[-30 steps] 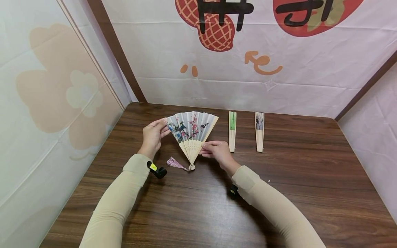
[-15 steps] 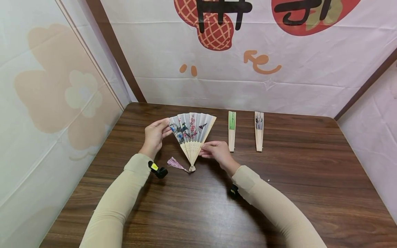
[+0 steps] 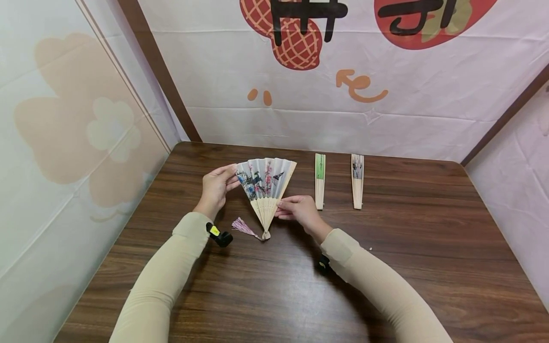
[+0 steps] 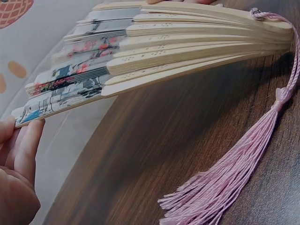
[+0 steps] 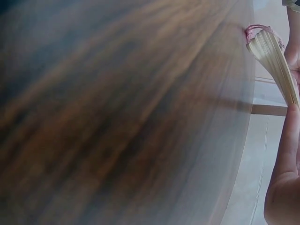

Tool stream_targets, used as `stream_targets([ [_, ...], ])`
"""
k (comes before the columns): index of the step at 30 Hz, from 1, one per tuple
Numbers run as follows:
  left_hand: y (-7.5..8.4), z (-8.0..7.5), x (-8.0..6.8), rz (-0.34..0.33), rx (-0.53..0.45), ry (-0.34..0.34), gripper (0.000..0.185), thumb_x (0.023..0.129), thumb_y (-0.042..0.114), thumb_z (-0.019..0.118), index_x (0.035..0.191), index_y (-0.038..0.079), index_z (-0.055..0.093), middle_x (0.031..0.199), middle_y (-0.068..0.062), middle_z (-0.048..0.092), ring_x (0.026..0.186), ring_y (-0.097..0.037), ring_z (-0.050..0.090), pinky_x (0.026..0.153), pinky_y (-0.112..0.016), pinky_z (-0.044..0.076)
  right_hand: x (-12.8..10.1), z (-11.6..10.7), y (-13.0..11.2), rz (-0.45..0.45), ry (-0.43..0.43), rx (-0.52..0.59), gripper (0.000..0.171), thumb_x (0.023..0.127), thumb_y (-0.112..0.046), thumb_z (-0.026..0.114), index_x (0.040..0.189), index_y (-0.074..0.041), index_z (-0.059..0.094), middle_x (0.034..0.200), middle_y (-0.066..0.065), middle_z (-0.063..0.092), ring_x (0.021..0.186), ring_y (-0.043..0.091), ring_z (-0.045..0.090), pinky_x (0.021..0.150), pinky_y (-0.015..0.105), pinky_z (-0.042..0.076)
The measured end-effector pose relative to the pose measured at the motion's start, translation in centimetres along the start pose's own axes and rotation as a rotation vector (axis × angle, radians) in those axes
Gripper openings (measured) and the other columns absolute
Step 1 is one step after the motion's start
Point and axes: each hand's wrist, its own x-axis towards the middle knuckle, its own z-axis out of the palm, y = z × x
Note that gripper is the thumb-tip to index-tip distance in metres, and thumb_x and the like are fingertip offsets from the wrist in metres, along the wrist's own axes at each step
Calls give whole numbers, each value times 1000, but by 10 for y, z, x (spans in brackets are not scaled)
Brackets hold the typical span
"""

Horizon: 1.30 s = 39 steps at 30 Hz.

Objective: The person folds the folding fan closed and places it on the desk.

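A folding fan (image 3: 268,183) with pale wooden ribs and a white leaf painted with blossoms and birds is spread partway, its pivot toward the person. My left hand (image 3: 215,188) pinches the top corner of its left edge between thumb and fingers. On the other side, my right hand (image 3: 300,211) pinches the right outer rib about halfway down. From the pivot a pink tassel (image 4: 229,164) hangs on a cord, lying to the left in the head view. The left wrist view shows the pleats bunched in zigzag folds, with the left fingertips (image 4: 33,133) at the leaf's edge.
Two folded fans lie to the right on the dark wooden table (image 3: 266,295): a green one (image 3: 320,181) and a grey-patterned one (image 3: 357,181). Printed cloth walls (image 3: 283,126) stand behind the table and at both sides. A tiny white speck (image 3: 371,248) lies right of the right hand.
The fan has narrowed slightly, its two outer edges coming closer together. My left hand has moved a little to the right with the left edge, while my right hand has stayed nearly in place.
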Motion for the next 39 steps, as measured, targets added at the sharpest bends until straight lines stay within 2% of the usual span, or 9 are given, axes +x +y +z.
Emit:
stream_targets([
  [7, -1, 3, -1, -5, 34, 6, 16, 95, 6, 66, 85, 16, 75, 74, 3, 75, 63, -8, 72, 71, -28, 62, 0, 0, 1, 0, 0, -18, 21, 93, 3, 65, 107, 17, 67, 70, 6, 72, 62, 12, 71, 64, 26, 64],
  [16, -3, 2, 2, -9, 40, -24, 12, 94, 8, 68, 88, 14, 75, 77, 2, 76, 67, -9, 73, 66, -23, 63, 2, 1, 0, 5, -9, -28, 22, 92, 3, 65, 108, 18, 67, 71, 6, 72, 62, 12, 71, 64, 26, 64],
  [26, -3, 7, 0, 10, 26, -44, 19, 95, 5, 66, 83, 17, 76, 73, 3, 75, 64, -8, 72, 62, -23, 63, 0, 2, -2, 15, -24, -49, 20, 92, 5, 63, 108, 17, 67, 70, 5, 71, 62, 11, 70, 67, 29, 65],
  [39, 0, 9, -1, -9, 31, -52, 18, 95, 6, 66, 84, 17, 75, 75, 3, 75, 64, -8, 72, 63, -22, 63, 1, 2, -4, 30, -17, -49, 20, 92, 3, 64, 108, 16, 68, 72, 6, 71, 63, 12, 71, 68, 30, 65],
])
